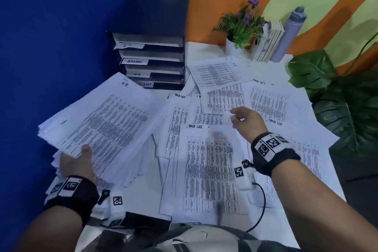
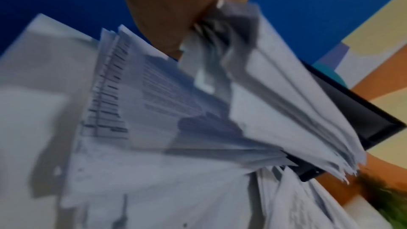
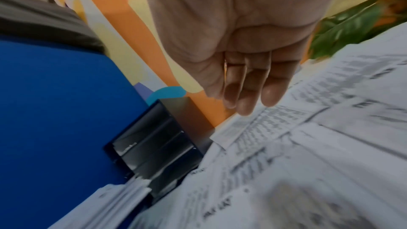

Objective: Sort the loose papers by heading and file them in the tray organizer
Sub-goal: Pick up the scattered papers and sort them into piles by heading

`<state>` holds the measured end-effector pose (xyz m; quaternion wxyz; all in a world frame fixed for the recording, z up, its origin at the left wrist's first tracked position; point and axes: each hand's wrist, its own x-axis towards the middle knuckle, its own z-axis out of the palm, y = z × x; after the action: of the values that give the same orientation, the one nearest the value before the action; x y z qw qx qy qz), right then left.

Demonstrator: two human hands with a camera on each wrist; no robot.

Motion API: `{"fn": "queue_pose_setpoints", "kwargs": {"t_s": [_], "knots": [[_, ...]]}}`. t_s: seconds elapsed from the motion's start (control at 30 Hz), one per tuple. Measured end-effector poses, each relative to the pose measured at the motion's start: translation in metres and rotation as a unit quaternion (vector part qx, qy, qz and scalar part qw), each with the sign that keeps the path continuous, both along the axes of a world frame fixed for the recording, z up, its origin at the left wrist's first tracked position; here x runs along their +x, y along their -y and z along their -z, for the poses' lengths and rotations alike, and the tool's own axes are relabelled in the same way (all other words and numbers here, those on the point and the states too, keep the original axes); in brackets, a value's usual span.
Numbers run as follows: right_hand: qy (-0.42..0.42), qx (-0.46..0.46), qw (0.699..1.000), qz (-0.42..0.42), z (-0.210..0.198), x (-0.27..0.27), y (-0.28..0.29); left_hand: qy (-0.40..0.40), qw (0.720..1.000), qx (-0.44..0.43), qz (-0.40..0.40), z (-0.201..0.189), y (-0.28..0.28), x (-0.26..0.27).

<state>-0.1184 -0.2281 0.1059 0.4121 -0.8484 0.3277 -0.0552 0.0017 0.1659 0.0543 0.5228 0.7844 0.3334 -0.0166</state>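
Observation:
My left hand [image 1: 77, 159] grips the near edge of a thick stack of printed papers [image 1: 102, 125], thumb on top, raised above the table's left side; the left wrist view shows the stack of papers [image 2: 275, 102] fanning out from the hand [image 2: 176, 15]. My right hand [image 1: 245, 116] hovers over the loose sheets [image 1: 210, 165] headed "TASK LIST", fingers straight and relaxed, holding nothing; the fingers [image 3: 246, 84] point down at the sheets [image 3: 308, 154]. The black tray organizer [image 1: 151, 47] stands at the back left with labelled shelves, "ADMIN" among them.
A potted plant with purple flowers [image 1: 243, 24], upright books [image 1: 270, 41] and a grey bottle [image 1: 290, 32] stand at the back of the white table [image 1: 263, 231]. Large green leaves [image 1: 337, 104] overhang the right edge. A blue wall [image 1: 51, 37] borders the left.

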Motion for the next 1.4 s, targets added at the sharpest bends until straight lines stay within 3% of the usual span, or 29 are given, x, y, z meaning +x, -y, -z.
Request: {"fn": "queue_pose_setpoints", "kwargs": {"t_s": [0.13,0.2,0.27,0.37,0.47,0.57,0.63,0.7,0.87,1.1,1.23,1.33,1.4], "knots": [[-0.086,-0.061,0.994,0.002,0.032,-0.027,0.022,-0.070,0.982,0.172,-0.026,0.011,0.001,0.004],[-0.125,-0.076,0.989,0.017,0.047,-0.042,0.035,-0.046,0.973,0.225,0.014,-0.001,0.025,-0.002],[-0.147,-0.073,0.985,0.051,0.061,-0.058,0.052,0.020,0.971,0.217,0.097,-0.003,0.056,-0.008],[-0.184,-0.107,0.967,0.139,0.072,-0.085,0.078,0.093,0.952,0.118,0.265,0.013,0.101,-0.013],[-0.241,-0.128,0.929,0.249,0.075,-0.111,0.100,0.012,0.909,0.087,0.407,0.026,0.144,-0.022],[-0.292,-0.090,0.895,0.326,0.076,-0.135,0.119,-0.090,0.851,0.148,0.496,0.040,0.171,-0.034],[-0.317,-0.036,0.883,0.343,0.080,-0.146,0.124,-0.113,0.828,0.204,0.510,0.045,0.181,-0.037],[-0.320,0.001,0.885,0.338,0.086,-0.148,0.124,-0.117,0.821,0.238,0.505,0.048,0.189,-0.038],[-0.256,0.005,0.903,0.344,0.099,-0.142,0.116,-0.144,0.792,0.322,0.499,0.053,0.204,-0.048],[-0.139,0.029,0.939,0.312,0.088,-0.143,0.110,-0.134,0.826,0.254,0.484,0.065,0.203,-0.049],[-0.116,-0.052,0.943,0.308,0.069,-0.147,0.124,-0.147,0.793,0.322,0.496,0.057,0.204,-0.050],[-0.149,-0.131,0.946,0.256,0.051,-0.149,0.130,-0.132,0.798,0.313,0.499,0.056,0.204,-0.052],[-0.145,-0.175,0.937,0.266,0.043,-0.150,0.131,-0.128,0.798,0.299,0.507,0.055,0.204,-0.053]]}}
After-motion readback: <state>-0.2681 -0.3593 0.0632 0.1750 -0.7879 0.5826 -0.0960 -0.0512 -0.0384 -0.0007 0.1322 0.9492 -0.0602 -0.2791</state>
